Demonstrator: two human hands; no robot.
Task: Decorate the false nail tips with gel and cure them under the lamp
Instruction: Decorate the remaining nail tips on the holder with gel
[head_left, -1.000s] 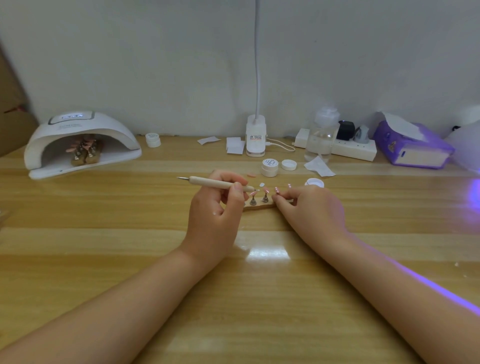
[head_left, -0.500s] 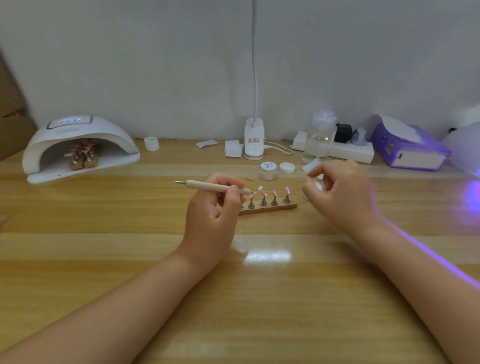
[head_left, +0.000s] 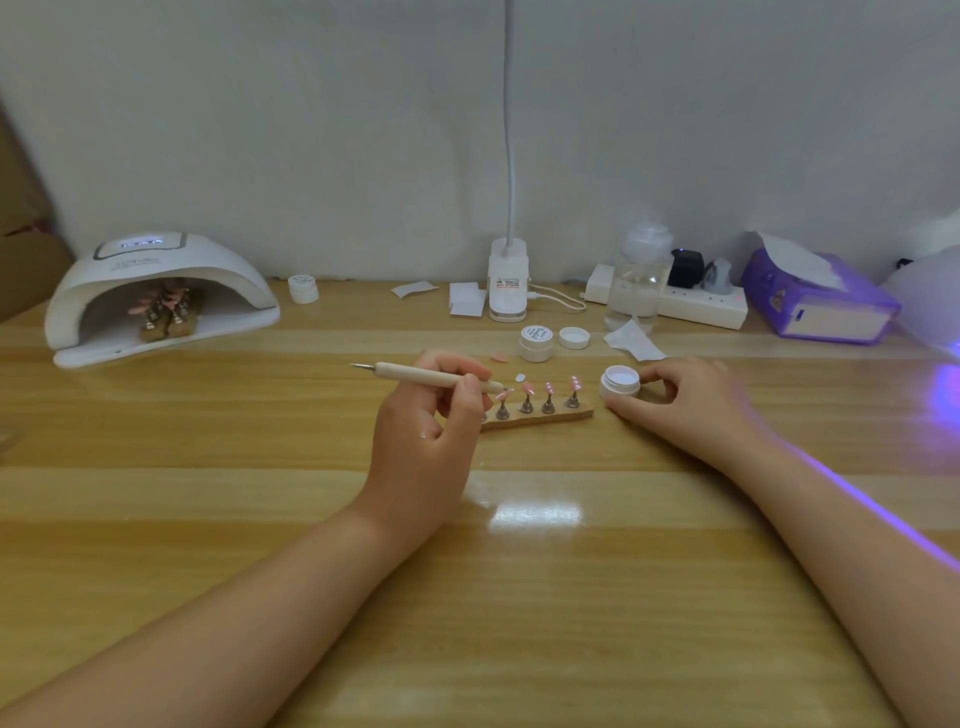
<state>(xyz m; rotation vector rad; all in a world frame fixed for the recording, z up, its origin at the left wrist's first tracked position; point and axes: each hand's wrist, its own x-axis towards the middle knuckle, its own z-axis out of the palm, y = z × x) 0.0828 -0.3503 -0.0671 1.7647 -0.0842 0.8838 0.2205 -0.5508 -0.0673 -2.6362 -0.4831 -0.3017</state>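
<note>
A small wooden stand (head_left: 540, 417) sits mid-table with several pink nail tips (head_left: 549, 388) on metal pegs. My left hand (head_left: 426, 441) grips a wooden dotting tool (head_left: 426, 374), its tip close to the leftmost visible nail tip. My right hand (head_left: 691, 405) holds an open white gel jar (head_left: 619, 382) just right of the stand. The white curing lamp (head_left: 156, 291) stands at the far left, with another stand of pink tips (head_left: 166, 312) inside it.
Behind the stand are a closed white gel jar (head_left: 536, 343), a loose lid (head_left: 574, 338), a loose pink tip (head_left: 500, 357) and paper wipes (head_left: 634, 340). A desk lamp base (head_left: 508, 286), clear bottle (head_left: 636, 291), power strip (head_left: 701, 309) and purple tissue box (head_left: 821, 301) line the wall.
My right hand left the stand, swung right and back, and now holds the open gel jar beside the stand. My left hand kept the dotting tool almost still.
</note>
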